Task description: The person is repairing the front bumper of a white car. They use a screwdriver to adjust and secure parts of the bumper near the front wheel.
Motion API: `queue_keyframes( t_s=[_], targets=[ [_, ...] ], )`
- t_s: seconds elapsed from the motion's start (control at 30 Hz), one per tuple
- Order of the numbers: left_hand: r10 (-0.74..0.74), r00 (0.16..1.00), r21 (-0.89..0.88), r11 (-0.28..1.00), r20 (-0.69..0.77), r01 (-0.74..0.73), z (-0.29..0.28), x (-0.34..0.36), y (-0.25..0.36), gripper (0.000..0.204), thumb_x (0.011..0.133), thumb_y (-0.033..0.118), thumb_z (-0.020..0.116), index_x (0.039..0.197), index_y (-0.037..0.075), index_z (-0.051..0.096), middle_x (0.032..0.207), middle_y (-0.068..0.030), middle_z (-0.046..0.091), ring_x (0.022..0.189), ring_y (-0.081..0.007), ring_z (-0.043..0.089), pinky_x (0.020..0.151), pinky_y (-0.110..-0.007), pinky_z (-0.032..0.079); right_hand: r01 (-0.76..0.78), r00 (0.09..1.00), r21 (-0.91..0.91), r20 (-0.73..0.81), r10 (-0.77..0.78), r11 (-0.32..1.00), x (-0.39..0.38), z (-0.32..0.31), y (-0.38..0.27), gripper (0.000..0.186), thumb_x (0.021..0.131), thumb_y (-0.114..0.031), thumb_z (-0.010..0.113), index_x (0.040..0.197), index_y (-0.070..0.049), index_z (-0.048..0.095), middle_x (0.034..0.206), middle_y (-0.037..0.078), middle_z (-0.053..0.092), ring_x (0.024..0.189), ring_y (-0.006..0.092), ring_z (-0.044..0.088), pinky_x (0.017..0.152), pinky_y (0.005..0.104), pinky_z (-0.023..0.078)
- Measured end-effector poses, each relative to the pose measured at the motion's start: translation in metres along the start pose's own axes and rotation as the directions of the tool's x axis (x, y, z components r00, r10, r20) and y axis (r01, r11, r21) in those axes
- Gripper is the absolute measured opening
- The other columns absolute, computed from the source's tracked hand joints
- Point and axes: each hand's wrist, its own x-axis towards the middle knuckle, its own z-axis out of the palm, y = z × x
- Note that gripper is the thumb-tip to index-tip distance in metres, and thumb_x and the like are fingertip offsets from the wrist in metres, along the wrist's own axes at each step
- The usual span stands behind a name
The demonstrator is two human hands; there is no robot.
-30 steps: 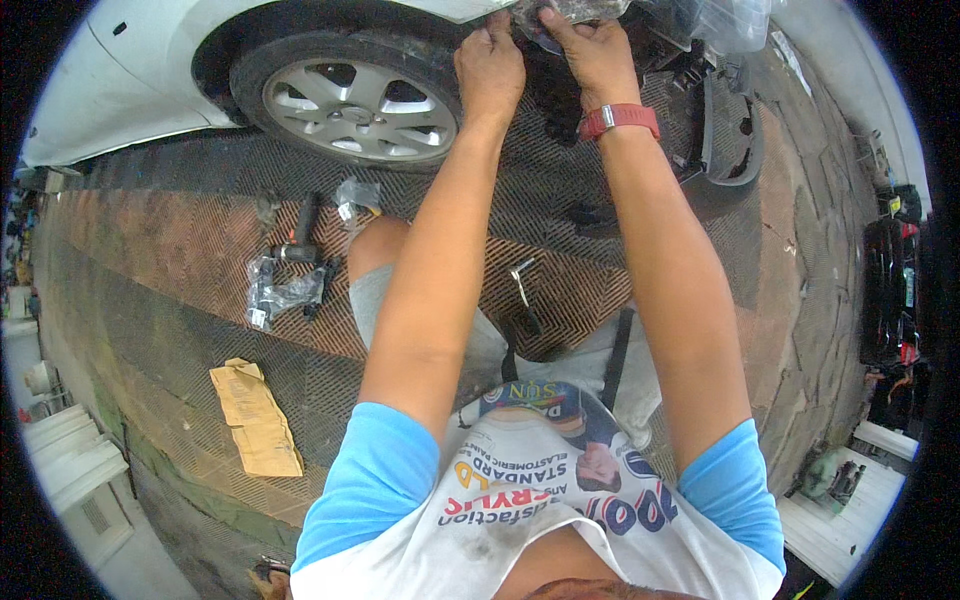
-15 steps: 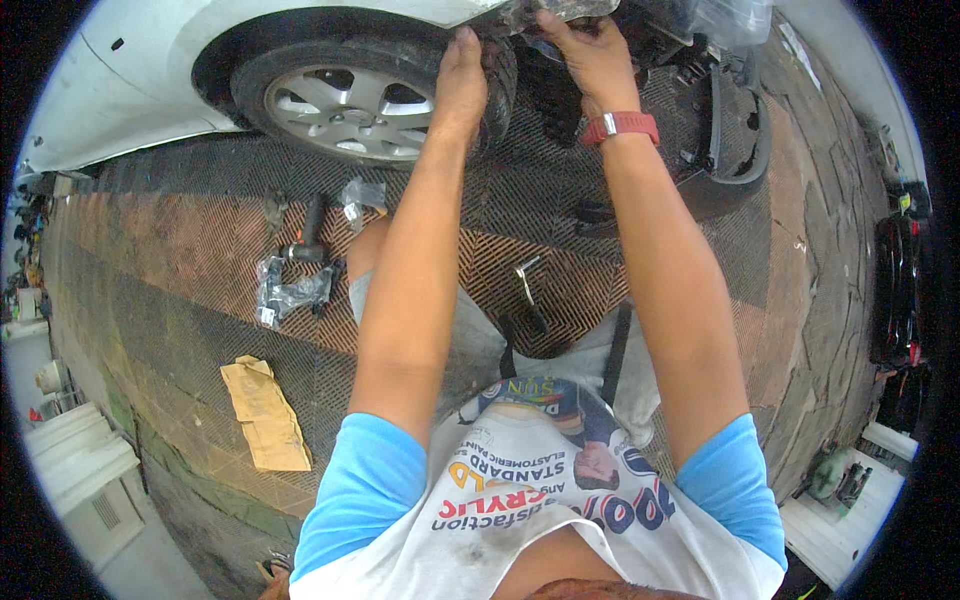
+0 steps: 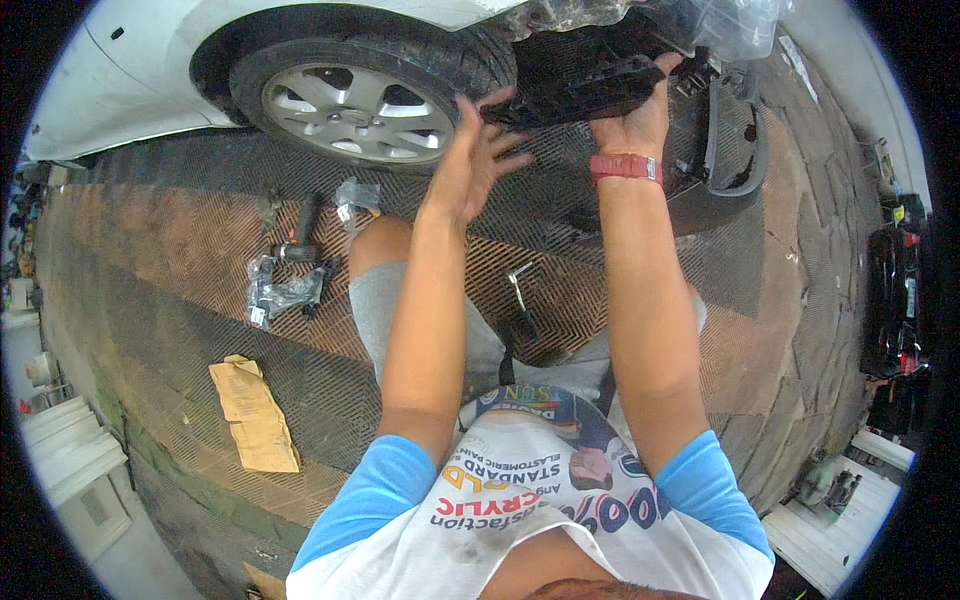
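A long, dark black plastic car part (image 3: 590,92) lies across my right hand (image 3: 638,130). The palm supports it from below and the thumb curls round its right end. My left hand (image 3: 468,168) is at the part's left end, fingers spread and a little blurred. Whether a fingertip touches the part, I cannot tell. Just left of that hand is the car's front wheel (image 3: 360,115), with a silver rim. Above the part, the pale car body (image 3: 560,15) shows a scuffed, dirty lower corner.
A black bumper piece (image 3: 735,170) rests on the floor at right. Left of my knee lie a power drill (image 3: 300,235) and clear plastic bags (image 3: 285,295). A ratchet wrench (image 3: 520,290) lies between my legs. Flattened brown paper (image 3: 253,415) is at lower left.
Both hands have dropped away from the car body's lower edge. The black part now shows in my right hand, and my left hand has opened with its fingers spread.
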Motion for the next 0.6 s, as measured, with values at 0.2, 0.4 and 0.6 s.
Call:
queue_keyframes(
  t_s=[0.2,0.4,0.6],
  targets=[
    [0.357,0.927,-0.209,0.921,0.119,-0.328,0.005,-0.008,-0.005,0.077,0.097,0.027,0.068,0.156,0.011,0.020,0.141,-0.0198,0.054,0.128,-0.0350,0.057,0.106,-0.047,0.051,0.139,0.983,-0.360,0.165,-0.084,0.923,-0.013,0.005,-0.019,0.057,0.098,-0.062,0.051,0.087,-0.006,0.057,0.074,0.008,0.058,0.074,0.0237,0.060,0.083,0.0454,0.054],
    [0.385,0.912,-0.203,0.913,0.141,-0.354,0.004,-0.011,0.017,0.076,0.095,0.012,0.069,0.155,0.009,0.022,0.143,-0.0171,0.048,0.134,-0.0307,0.052,0.103,-0.040,0.055,0.118,0.976,-0.420,0.214,-0.028,0.900,-0.066,0.005,-0.037,0.070,0.101,-0.066,0.034,0.101,-0.001,0.061,0.127,0.024,0.063,0.121,0.0354,0.058,0.107,0.0480,0.047],
    [0.385,0.915,-0.171,0.916,0.122,-0.363,0.001,-0.009,0.019,0.073,0.094,0.010,0.070,0.153,0.008,0.026,0.140,-0.0156,0.049,0.133,-0.0280,0.051,0.107,-0.041,0.053,0.159,0.960,-0.490,0.278,-0.020,0.857,-0.083,-0.018,-0.043,0.070,0.099,-0.067,0.040,0.123,-0.004,0.060,0.148,0.021,0.050,0.131,0.0317,0.052,0.106,0.0486,0.047]
  ],
)
